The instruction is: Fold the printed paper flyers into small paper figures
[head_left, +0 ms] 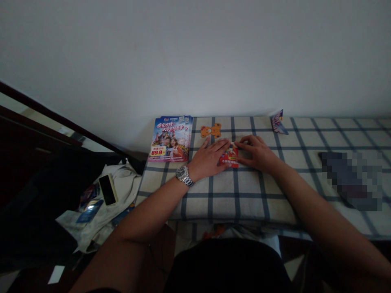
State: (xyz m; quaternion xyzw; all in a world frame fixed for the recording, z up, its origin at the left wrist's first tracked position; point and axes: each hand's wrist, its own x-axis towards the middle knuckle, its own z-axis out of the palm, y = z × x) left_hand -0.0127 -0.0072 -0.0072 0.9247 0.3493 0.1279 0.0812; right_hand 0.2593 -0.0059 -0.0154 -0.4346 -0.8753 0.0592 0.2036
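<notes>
A small red leaflet, which looks folded, lies on the checked cloth between my hands. My left hand, wearing a metal wristwatch, is stretched flat over the leaflet's left part, with the fingers pointing right. At its right edge, my right hand is bent, and its thumb and fingertips close on the paper's border. Part of the leaflet is hidden under the left fingers. A brown teddy bear cutout lies just beyond my left hand. To the left is a stack of printed leaflets marked 89.9.
A folded leaflet stands at the back, near the wall. On the right, a dark object is partly blurred out. A phone rests on pale fabric at lower left, beside a dark rail.
</notes>
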